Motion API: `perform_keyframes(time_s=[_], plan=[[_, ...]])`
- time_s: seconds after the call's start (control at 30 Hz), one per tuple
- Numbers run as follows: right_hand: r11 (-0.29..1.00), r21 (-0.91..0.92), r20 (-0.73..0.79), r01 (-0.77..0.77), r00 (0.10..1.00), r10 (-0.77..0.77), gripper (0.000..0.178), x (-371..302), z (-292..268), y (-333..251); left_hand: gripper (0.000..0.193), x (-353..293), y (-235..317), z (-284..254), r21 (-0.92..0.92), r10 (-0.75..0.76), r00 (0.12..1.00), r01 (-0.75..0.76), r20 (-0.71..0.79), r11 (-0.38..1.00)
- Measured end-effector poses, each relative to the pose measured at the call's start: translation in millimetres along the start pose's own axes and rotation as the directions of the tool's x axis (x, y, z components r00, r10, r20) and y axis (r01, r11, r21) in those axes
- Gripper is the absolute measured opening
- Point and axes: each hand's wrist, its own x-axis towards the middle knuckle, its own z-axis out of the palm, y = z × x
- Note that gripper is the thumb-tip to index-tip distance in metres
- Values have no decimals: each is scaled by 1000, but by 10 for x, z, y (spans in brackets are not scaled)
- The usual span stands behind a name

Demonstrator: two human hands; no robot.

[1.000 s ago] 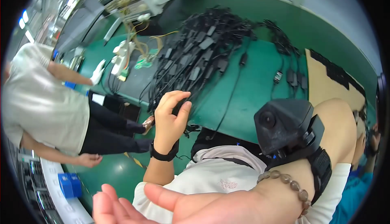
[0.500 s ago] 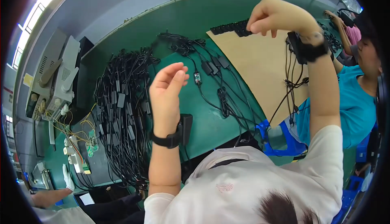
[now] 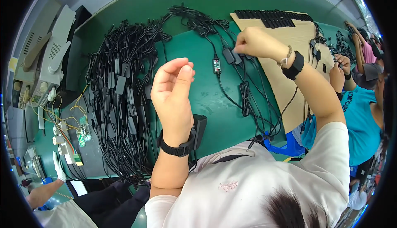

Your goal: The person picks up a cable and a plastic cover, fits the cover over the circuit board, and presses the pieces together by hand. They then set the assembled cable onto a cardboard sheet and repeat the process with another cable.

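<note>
My left hand (image 3: 171,89) hovers over the green table mat, fingers loosely curled and thumb apart from the palm, with nothing visible in it. My right hand (image 3: 258,44) is raised by the cardboard's left edge with fingers bent together; whatever they may hold is hidden. Just below its fingertips lie black cable modules (image 3: 228,56). Between my hands, a cable has a small exposed circuit board (image 3: 216,66) in its line. A tied black cable bundle (image 3: 245,97) rests to the right of it.
A large heap of black cables (image 3: 120,104) covers the left side. Rows of small black casings (image 3: 277,19) line the cardboard sheet (image 3: 269,69). Grey instruments (image 3: 58,46) and a loose circuit board (image 3: 84,131) are at far left. A co-worker's hands (image 3: 340,69) work at the right.
My right hand has come left and down from the black casings toward the cable modules. My left hand keeps its loosely curled shape. The view has shifted, showing more at the right.
</note>
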Motion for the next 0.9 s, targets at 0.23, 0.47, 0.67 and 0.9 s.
perform_keyframes(time_s=[0.23,0.47,0.67,0.9], plan=[[985,-173,18,25,1000,-23,29,377,348,-255,14,19,31,-42,-85,51,993,-60,-104,995],[985,155,105,-71,993,55,32,637,160,-334,20,54,-88,-144,-191,-111,992,98,-59,977],[275,951,126,-140,990,66,18,301,-270,-547,29,-61,-239,126,-102,-318,933,338,170,936],[488,868,92,-94,995,29,16,76,-279,-617,32,-92,-229,205,-263,-309,818,474,485,841]])
